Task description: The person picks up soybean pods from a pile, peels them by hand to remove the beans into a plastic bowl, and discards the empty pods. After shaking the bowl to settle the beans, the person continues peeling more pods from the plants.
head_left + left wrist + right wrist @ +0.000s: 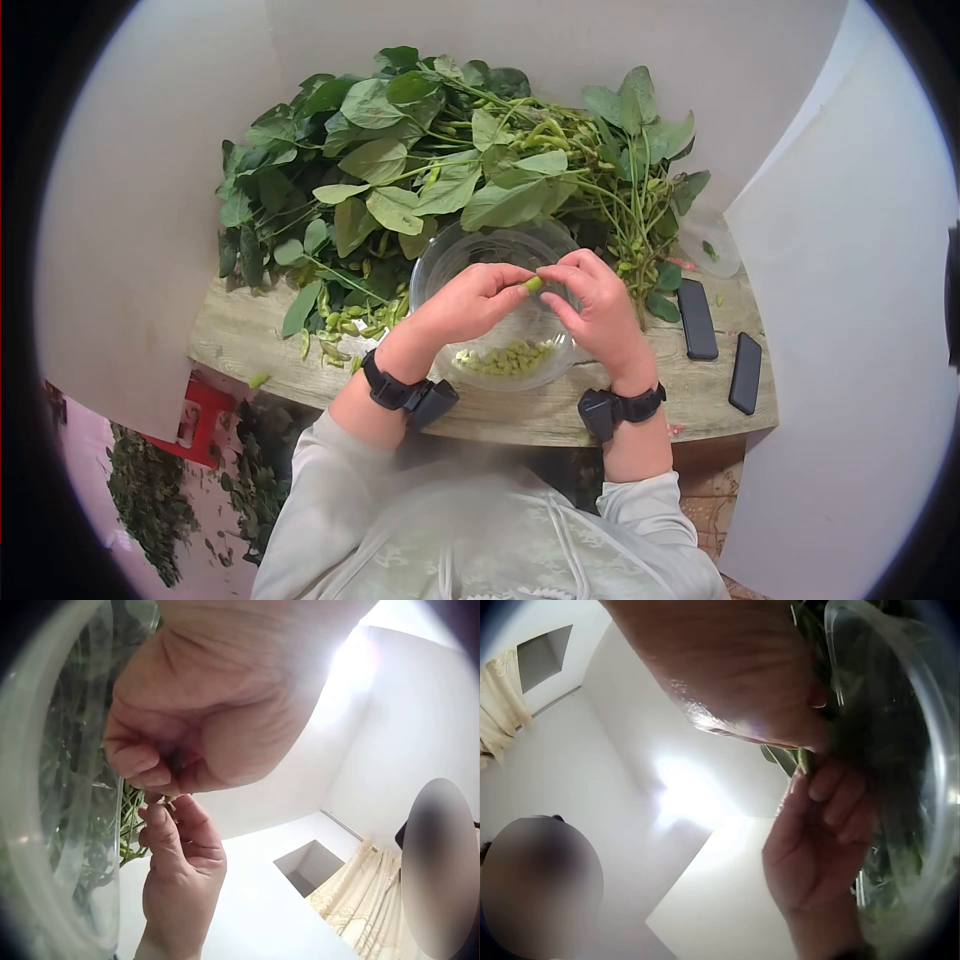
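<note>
Over a clear plastic bowl, my two hands meet at a green soybean pod. My left hand pinches the pod between thumb and forefinger. The fingertips of my right hand grip its other end, with the thumb just below. Seen from the left wrist, the right hand has its thumb and fingers drawn together at the pod, most of which the fingers hide. Shelled green soybeans lie in the bottom of the bowl, on the side near me.
A big heap of leafy soybean stalks covers the back of the wooden table. Loose pods lie left of the bowl. Two black phones are at the right. A red stool and leaf piles stand on the floor at left.
</note>
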A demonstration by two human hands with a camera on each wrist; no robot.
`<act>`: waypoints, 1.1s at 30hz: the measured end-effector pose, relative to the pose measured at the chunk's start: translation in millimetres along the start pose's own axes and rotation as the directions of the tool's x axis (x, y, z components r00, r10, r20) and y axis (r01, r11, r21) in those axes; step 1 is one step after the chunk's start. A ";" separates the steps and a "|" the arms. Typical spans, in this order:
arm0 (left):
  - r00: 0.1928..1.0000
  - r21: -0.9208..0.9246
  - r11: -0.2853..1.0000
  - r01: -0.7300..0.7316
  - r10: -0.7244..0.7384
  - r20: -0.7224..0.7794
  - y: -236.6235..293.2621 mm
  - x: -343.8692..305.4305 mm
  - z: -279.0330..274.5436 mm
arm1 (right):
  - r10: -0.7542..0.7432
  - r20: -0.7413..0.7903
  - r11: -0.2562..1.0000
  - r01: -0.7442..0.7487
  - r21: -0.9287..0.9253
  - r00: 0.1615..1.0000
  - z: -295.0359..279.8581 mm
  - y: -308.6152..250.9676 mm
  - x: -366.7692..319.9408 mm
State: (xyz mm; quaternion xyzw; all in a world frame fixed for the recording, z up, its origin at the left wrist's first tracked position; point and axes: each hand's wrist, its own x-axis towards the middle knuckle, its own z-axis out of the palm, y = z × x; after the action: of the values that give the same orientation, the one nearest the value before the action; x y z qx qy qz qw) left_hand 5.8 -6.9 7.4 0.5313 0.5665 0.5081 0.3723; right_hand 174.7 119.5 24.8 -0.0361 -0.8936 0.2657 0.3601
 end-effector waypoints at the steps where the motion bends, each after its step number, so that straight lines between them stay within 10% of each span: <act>1: 1.000 0.016 1.000 0.006 -0.006 0.014 0.2 0.0 0.7 | -0.056 -0.025 0.997 0.054 -0.061 0.998 3.1 -0.5 -1.4; 8: 0.967 0.181 0.965 -0.188 0.214 -0.137 -4.8 1.4 7.4 | -0.174 -0.076 0.970 0.158 -0.182 0.982 11.2 3.1 -5.0; 10: 0.948 0.478 0.861 -0.176 0.278 -0.152 2.2 -0.6 1.8 | -0.162 -0.074 0.976 0.149 -0.162 0.984 12.5 5.5 -5.3; 14: 0.985 0.355 0.934 -0.038 0.096 -0.147 6.8 -5.0 3.6 | -0.052 -0.094 0.998 0.055 0.028 0.994 15.2 11.7 -6.8; 20: 0.932 0.425 0.882 -0.202 0.306 -0.193 -2.9 -0.3 3.4 | 0.289 0.029 0.949 -0.290 0.125 0.957 12.8 7.8 -9.3; 33: 0.913 0.543 0.795 -0.270 0.390 -0.117 -2.5 -1.4 14.1 | 0.277 -0.016 0.942 -0.268 0.201 0.961 21.4 6.5 -12.4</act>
State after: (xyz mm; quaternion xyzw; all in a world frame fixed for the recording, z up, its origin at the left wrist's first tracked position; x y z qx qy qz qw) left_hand 19.1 -5.5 1.9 0.6421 0.6173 0.4512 0.0557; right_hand 168.8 112.3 0.9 -0.1293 -0.8411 0.3993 0.3413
